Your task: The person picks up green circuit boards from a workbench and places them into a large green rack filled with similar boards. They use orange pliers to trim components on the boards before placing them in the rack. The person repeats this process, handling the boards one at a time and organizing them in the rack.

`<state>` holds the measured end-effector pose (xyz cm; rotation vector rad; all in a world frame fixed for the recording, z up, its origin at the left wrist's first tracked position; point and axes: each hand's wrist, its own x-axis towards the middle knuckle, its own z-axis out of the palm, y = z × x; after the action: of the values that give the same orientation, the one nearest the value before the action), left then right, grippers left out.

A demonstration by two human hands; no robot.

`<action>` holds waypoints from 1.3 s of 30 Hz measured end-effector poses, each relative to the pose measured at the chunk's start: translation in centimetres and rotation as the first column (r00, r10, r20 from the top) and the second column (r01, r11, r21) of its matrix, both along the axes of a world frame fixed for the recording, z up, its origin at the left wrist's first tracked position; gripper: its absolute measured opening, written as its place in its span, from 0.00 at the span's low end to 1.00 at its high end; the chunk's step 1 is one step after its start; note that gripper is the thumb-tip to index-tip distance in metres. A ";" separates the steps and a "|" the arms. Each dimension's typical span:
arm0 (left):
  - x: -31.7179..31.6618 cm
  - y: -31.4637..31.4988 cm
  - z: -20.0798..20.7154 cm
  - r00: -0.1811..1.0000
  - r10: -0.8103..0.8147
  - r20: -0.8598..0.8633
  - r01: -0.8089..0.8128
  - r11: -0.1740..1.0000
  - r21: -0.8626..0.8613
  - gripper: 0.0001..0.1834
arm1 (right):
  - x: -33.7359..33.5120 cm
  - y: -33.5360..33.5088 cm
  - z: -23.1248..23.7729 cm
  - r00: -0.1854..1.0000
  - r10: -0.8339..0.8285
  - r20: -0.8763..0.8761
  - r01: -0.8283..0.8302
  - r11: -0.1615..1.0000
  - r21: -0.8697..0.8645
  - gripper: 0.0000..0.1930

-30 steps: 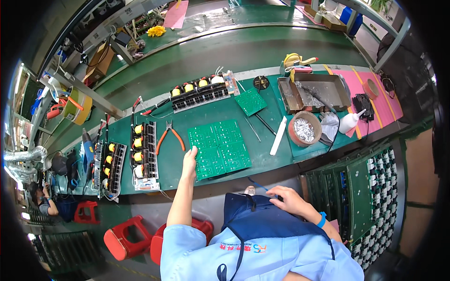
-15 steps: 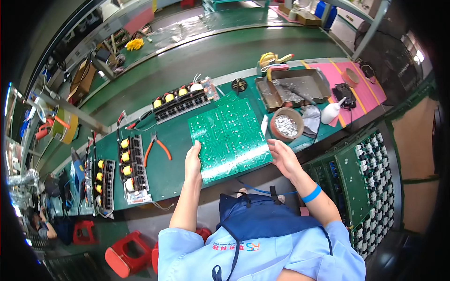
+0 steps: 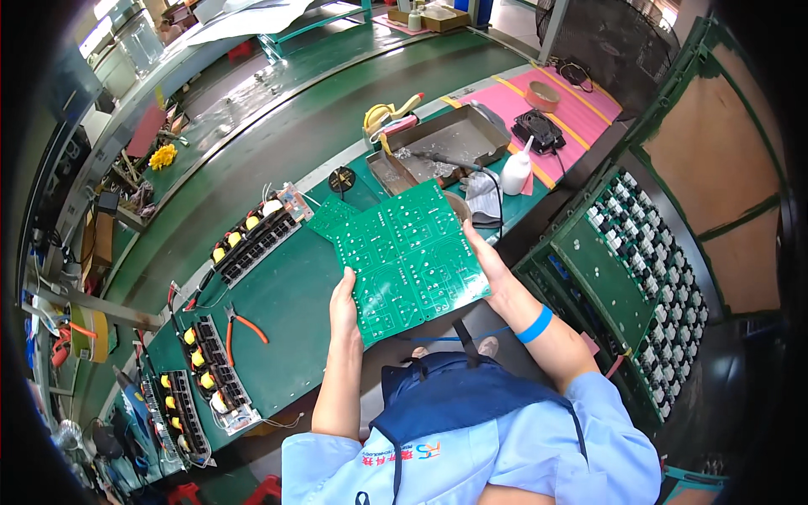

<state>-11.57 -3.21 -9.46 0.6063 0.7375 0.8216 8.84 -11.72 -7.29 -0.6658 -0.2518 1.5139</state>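
Note:
A large green printed circuit board (image 3: 412, 261), with pale printed lines and small holes, is held up over the bench's near edge. My left hand (image 3: 343, 303) grips its left edge, thumb on the top face and the other fingers hidden beneath. Along the right edge, my right hand (image 3: 486, 263) is closed on the board, its fingers partly out of sight below. Behind the held board, another green circuit board (image 3: 330, 217) shows at the far left corner. The held board covers most of a round tub on the bench.
Left on the green bench (image 3: 286, 311) are orange-handled cutters (image 3: 244, 324) and assemblies with yellow coils (image 3: 206, 370). Farther back stand a metal tray (image 3: 463, 139), a soldering iron (image 3: 450, 160) and a white squeeze bottle (image 3: 516, 171). A rack of black-and-white parts (image 3: 652, 286) stands at right.
My view has swung to the right. The right hand, with fingers spread at the board's edge before, now closes on it. The board is tilted differently and covers more of the round tub.

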 end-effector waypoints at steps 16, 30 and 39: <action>2.2 -0.4 -2.2 0.994 -0.100 -0.039 0.095 0.990 -0.106 0.21 | 0.8 -1.8 0.3 0.992 -0.120 -0.032 0.116 0.987 -0.110 0.23; 1.1 -1.7 -0.4 0.996 -0.018 -0.082 0.010 0.995 -0.096 0.29 | 0.7 -1.6 -1.6 0.996 -0.044 -0.075 0.036 0.994 -0.108 0.23; 0.5 -1.2 -1.2 0.999 -0.019 -0.049 0.014 0.994 -0.111 0.28 | 0.7 -2.3 -1.9 0.995 0.020 -0.102 -0.024 0.999 -0.035 0.26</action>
<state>-11.05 -4.45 -10.63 0.5339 0.8171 0.7474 9.55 -13.99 -9.16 -0.6147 -0.1548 1.5715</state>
